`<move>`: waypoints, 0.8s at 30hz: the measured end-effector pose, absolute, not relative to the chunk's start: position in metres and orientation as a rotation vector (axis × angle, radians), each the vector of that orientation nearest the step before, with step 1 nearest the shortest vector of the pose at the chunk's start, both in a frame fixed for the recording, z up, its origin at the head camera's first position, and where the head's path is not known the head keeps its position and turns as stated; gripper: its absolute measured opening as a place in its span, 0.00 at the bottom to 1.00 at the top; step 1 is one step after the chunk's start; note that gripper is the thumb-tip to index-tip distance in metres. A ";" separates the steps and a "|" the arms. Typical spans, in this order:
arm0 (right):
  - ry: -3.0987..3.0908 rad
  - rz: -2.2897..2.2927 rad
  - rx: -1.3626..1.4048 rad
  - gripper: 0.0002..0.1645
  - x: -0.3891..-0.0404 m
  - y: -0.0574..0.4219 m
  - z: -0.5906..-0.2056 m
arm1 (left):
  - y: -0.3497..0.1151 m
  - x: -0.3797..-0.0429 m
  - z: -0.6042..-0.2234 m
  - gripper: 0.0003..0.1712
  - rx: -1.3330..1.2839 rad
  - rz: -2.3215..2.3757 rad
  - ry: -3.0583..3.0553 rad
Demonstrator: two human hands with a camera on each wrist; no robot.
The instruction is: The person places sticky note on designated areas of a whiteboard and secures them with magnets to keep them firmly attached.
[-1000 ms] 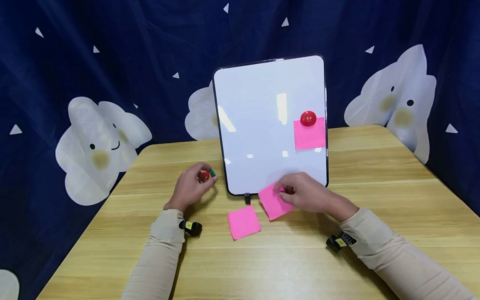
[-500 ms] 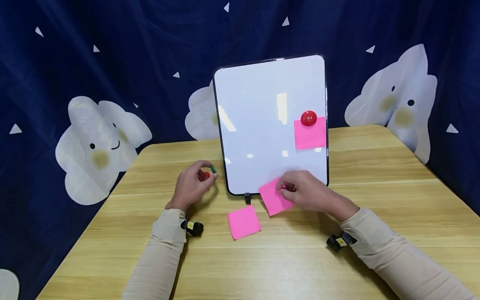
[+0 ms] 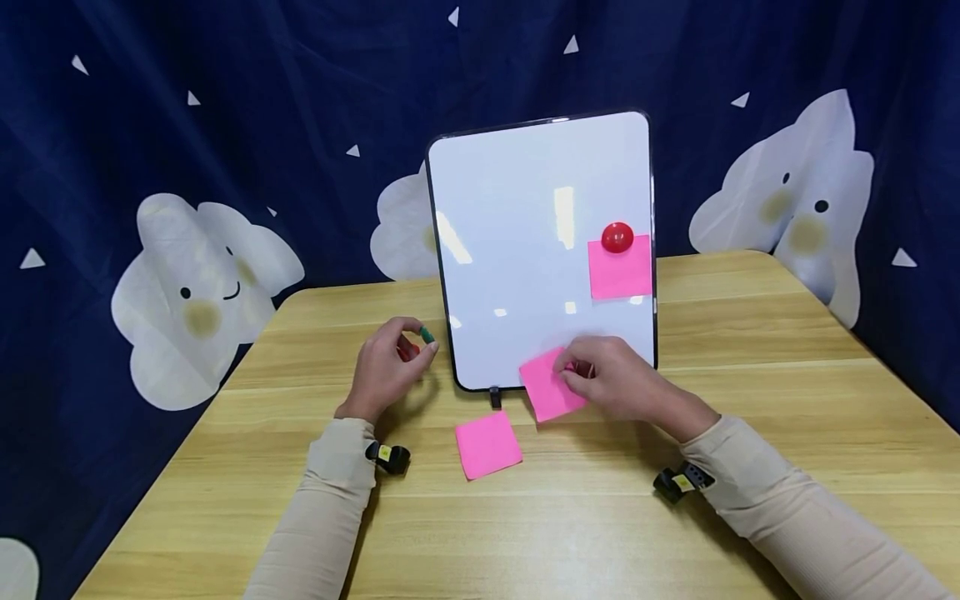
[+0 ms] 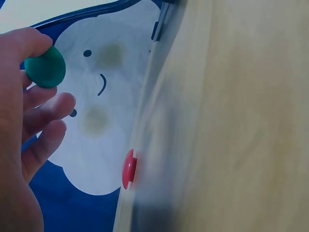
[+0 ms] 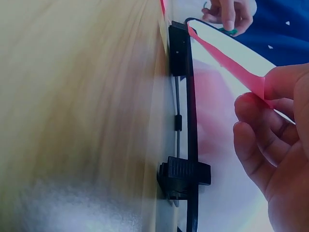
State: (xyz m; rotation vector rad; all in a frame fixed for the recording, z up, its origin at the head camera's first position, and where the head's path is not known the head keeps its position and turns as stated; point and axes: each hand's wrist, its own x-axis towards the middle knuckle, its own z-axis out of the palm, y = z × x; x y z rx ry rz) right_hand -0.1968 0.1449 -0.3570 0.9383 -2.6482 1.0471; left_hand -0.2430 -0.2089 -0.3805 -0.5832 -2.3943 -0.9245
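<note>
My left hand (image 3: 392,362) pinches a round green magnet (image 4: 46,67) between thumb and fingers, left of the whiteboard's lower corner. Beneath that hand a red magnet (image 4: 129,169) sits on the table, partly hidden by fingers in the head view. My right hand (image 3: 617,379) pinches a pink sticky note (image 3: 546,390) by its right side, in front of the whiteboard's bottom edge. The upright whiteboard (image 3: 517,217) carries another pink sticky note (image 3: 621,275) at its right side, under a red round magnet (image 3: 617,237). A third pink sticky note (image 3: 488,446) lies on the table before the board.
Black feet (image 5: 186,171) at the bottom edge support the board on the wooden table (image 3: 525,542). Behind it hangs a dark blue curtain (image 3: 300,100) with white cloud prints.
My left hand has lifted slightly with the green magnet, away from the red one on the table. My right hand has raised the sticky note a little along the board.
</note>
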 end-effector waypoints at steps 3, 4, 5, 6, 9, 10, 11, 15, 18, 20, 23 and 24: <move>-2.634 1.054 0.930 0.07 -0.197 0.145 -0.357 | -0.207 -0.242 -0.380 0.16 -0.582 -0.924 -2.381; -2.626 1.062 0.931 0.07 -0.197 0.145 -0.357 | -0.207 -0.242 -0.380 0.16 -0.581 -0.922 -2.377; -2.617 1.067 0.932 0.07 -0.197 0.145 -0.357 | -0.207 -0.243 -0.380 0.15 -0.584 -0.919 -2.372; -2.611 1.071 0.933 0.07 -0.197 0.145 -0.357 | -0.206 -0.243 -0.380 0.15 -0.587 -0.918 -2.367; -2.596 1.076 0.935 0.07 -0.198 0.145 -0.357 | -0.205 -0.243 -0.380 0.15 -0.599 -0.912 -2.348; -2.596 1.074 0.932 0.07 -0.198 0.146 -0.358 | -0.205 -0.243 -0.379 0.14 -0.606 -0.914 -2.339; -2.595 1.071 0.928 0.07 -0.199 0.146 -0.358 | -0.204 -0.243 -0.379 0.14 -0.613 -0.916 -2.332; -2.590 1.066 0.911 0.07 -0.199 0.145 -0.357 | -0.202 -0.243 -0.378 0.13 -0.642 -0.936 -2.306; -2.578 1.066 0.907 0.07 -0.199 0.146 -0.357 | -0.201 -0.243 -0.378 0.12 -0.656 -0.948 -2.290; -2.564 1.065 0.904 0.08 -0.199 0.146 -0.358 | -0.199 -0.242 -0.377 0.12 -0.668 -0.955 -2.275; -2.531 1.070 0.897 0.09 -0.199 0.147 -0.358 | -0.196 -0.241 -0.377 0.12 -0.700 -0.956 -2.250; -2.523 1.068 0.892 0.09 -0.199 0.147 -0.359 | -0.195 -0.241 -0.377 0.12 -0.714 -0.951 -2.242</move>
